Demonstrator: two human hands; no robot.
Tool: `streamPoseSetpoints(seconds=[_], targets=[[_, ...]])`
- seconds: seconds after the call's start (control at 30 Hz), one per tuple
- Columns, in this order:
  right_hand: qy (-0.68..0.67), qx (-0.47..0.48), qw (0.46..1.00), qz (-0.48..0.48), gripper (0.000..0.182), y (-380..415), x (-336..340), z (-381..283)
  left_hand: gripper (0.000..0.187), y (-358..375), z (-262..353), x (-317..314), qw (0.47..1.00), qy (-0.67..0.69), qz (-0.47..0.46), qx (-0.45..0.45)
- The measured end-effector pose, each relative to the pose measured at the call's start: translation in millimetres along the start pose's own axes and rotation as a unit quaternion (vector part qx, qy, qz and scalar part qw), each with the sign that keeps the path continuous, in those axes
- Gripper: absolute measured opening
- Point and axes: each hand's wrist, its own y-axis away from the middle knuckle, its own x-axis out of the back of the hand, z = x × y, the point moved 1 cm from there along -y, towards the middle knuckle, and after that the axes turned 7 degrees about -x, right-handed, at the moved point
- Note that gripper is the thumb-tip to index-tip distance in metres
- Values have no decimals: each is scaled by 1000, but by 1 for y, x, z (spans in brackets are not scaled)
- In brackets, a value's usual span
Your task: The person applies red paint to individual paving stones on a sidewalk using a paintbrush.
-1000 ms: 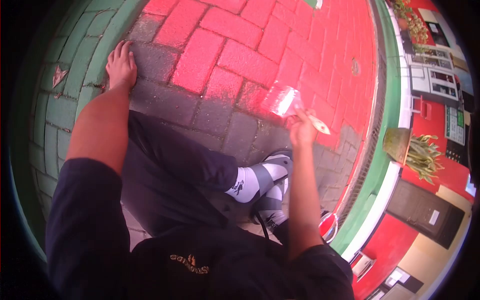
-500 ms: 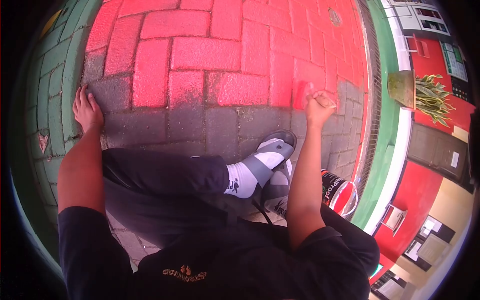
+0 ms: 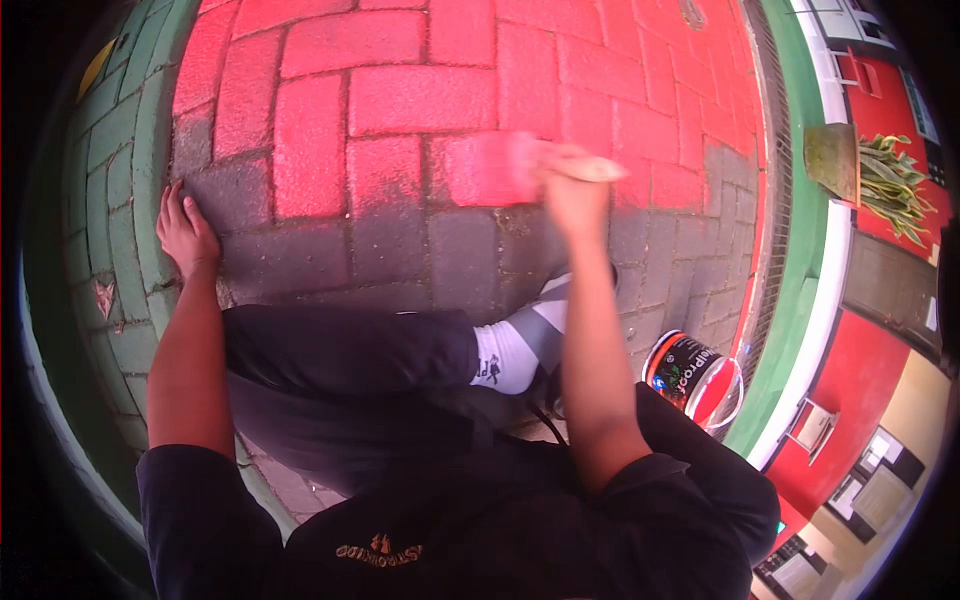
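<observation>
My right hand [image 3: 570, 195] grips a paintbrush [image 3: 505, 165] whose bristles, wet with red paint and blurred by motion, lie on a paver at the border between the red-painted bricks [image 3: 420, 100] and the bare grey bricks [image 3: 390, 250]. My left hand [image 3: 185, 232] is pressed flat on the ground at the edge of the green-painted brick border [image 3: 120, 200], fingers spread, holding nothing. I sit on the pavement with my dark-trousered leg [image 3: 340, 370] crossed in front and a white-socked foot in a grey sandal [image 3: 520, 350] below the brush.
An open can of red paint [image 3: 700, 380] stands by my right elbow. A metal drain grate [image 3: 775, 210] and a green and white kerb [image 3: 815, 300] run along the right. Beyond them stand a potted plant [image 3: 865, 170] and red walls.
My right hand has swept the brush leftward from the right side of the pavement to the middle of the painted edge. The left hand stays planted.
</observation>
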Motion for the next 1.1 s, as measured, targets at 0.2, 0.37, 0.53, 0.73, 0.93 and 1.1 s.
streamPoseSetpoints(seconds=[0.2,0.37,0.53,0.73,0.93,1.1], targets=[[137,170,955,200,15,-23,49,29,40,-1,9,4,1000,3,1,15],[55,142,988,-15,3,34,-80,-10,40,-1,8,4,1000,-4,10,-9],[-34,37,998,-46,20,18,-66,-7,40,-2,17,11,999,19,-3,31],[212,182,941,190,14,-20,48,12,40,-2,14,9,999,30,-2,25],[143,140,980,7,7,40,-70,-16,40,-2,13,9,1000,17,-1,13],[-72,157,985,-25,19,31,-92,-14,41,-2,18,9,1000,16,-3,17]])
